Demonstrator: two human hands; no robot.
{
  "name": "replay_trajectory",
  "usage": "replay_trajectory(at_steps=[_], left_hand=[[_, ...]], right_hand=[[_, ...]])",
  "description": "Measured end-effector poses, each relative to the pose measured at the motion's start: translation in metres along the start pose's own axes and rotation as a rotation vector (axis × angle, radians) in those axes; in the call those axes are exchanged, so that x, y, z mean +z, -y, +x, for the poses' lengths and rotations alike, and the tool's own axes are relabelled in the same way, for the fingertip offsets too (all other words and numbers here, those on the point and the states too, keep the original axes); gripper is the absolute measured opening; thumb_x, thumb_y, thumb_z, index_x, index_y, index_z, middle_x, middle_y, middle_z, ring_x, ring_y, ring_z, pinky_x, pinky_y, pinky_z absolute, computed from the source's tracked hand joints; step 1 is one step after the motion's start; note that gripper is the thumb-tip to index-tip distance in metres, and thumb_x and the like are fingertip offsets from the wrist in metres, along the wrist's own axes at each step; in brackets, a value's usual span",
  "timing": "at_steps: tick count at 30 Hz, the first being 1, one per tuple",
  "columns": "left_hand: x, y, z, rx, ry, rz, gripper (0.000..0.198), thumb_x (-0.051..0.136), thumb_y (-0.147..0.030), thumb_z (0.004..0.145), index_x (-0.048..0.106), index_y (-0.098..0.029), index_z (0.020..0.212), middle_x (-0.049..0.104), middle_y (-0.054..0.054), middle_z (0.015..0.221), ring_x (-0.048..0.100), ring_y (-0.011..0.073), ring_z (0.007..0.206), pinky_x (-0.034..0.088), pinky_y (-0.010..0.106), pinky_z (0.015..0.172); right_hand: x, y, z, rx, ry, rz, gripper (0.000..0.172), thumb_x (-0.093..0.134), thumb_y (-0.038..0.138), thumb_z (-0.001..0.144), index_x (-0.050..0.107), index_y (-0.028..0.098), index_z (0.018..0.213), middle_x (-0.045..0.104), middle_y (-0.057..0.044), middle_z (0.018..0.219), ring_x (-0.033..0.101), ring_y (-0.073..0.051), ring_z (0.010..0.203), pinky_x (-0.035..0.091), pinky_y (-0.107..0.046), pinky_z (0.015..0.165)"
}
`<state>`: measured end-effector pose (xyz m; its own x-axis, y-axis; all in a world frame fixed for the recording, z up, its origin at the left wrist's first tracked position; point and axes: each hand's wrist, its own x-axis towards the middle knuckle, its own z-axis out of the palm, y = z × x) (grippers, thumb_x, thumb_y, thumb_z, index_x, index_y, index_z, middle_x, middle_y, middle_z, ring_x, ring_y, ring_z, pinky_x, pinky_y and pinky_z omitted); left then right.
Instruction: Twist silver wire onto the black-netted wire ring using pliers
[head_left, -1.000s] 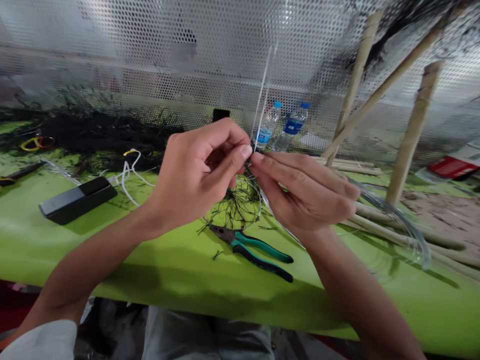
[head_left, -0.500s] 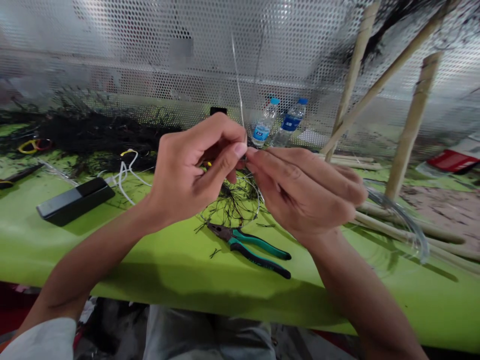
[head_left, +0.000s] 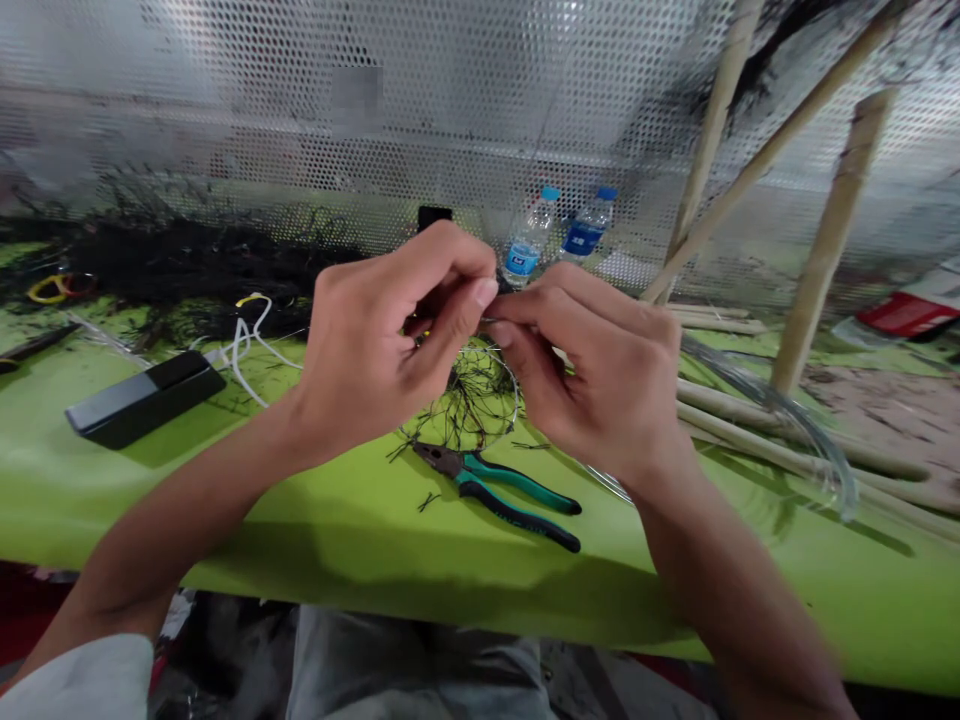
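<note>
Above the green table both my hands meet, fingertips close together. Thumb and index finger of my left hand [head_left: 390, 345] are pressed together in a pinch. A short bit of thin wire [head_left: 489, 320] shows between the two hands; the rest of it is hidden by the fingers. My right hand [head_left: 596, 365] pinches at this wire from the right, its other fingers curled. Below the hands lie pliers [head_left: 499, 490] with green and black handles, jaws toward the left. Behind them is a tangle of thin black wires [head_left: 476, 400].
A black and grey box [head_left: 146, 400] with a white cable [head_left: 244, 350] lies at left. Further back are a dark stringy heap [head_left: 187, 260] and yellow-handled scissors [head_left: 49, 288]. Two water bottles [head_left: 529, 240] stand by the perforated metal wall. Wooden poles [head_left: 832, 240] and clear tubing [head_left: 817, 430] occupy the right.
My right hand has turned, its knuckles rising and shifting left. The thin strand that stood upright above the fingers no longer shows there. My left hand keeps its pinch almost in place.
</note>
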<state>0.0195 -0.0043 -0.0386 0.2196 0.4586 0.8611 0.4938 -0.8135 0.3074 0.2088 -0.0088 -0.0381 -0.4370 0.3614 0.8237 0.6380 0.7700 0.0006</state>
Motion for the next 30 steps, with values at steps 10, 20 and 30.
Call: replay_trajectory(at_steps=[10, 20, 30], left_hand=[[-0.007, 0.003, 0.006, -0.147, 0.136, -0.162, 0.015, 0.060, -0.024, 0.100, 0.063, -0.022, 0.086, 0.062, -0.003, 0.067, 0.052, 0.0098, 0.055, 0.040, 0.027, 0.050], [-0.011, -0.001, 0.006, -0.187, 0.165, -0.328, 0.015, 0.063, -0.024, 0.100, 0.063, -0.023, 0.085, 0.060, -0.004, 0.066, 0.054, 0.0098, 0.053, 0.042, 0.028, 0.049], [0.000, 0.006, 0.005, -0.156, 0.080, -0.355, 0.013, 0.063, -0.026, 0.101, 0.062, -0.023, 0.089, 0.062, -0.002, 0.074, 0.059, 0.0112, 0.060, 0.045, 0.029, 0.055]], right_hand=[[0.008, -0.011, -0.002, -0.225, -0.063, -0.067, 0.019, 0.060, 0.006, 0.095, 0.068, 0.018, 0.107, 0.071, -0.004, 0.090, 0.066, -0.016, 0.076, 0.051, -0.029, 0.063], [0.016, -0.029, -0.004, -0.543, -0.391, -0.264, 0.019, 0.080, 0.015, 0.088, 0.075, 0.023, 0.104, 0.080, 0.002, 0.087, 0.070, -0.012, 0.058, 0.051, -0.028, 0.048], [0.025, -0.024, -0.006, -0.273, -0.387, -0.041, 0.015, 0.080, 0.015, 0.089, 0.080, 0.025, 0.100, 0.082, 0.001, 0.087, 0.075, -0.016, 0.065, 0.057, -0.029, 0.057]])
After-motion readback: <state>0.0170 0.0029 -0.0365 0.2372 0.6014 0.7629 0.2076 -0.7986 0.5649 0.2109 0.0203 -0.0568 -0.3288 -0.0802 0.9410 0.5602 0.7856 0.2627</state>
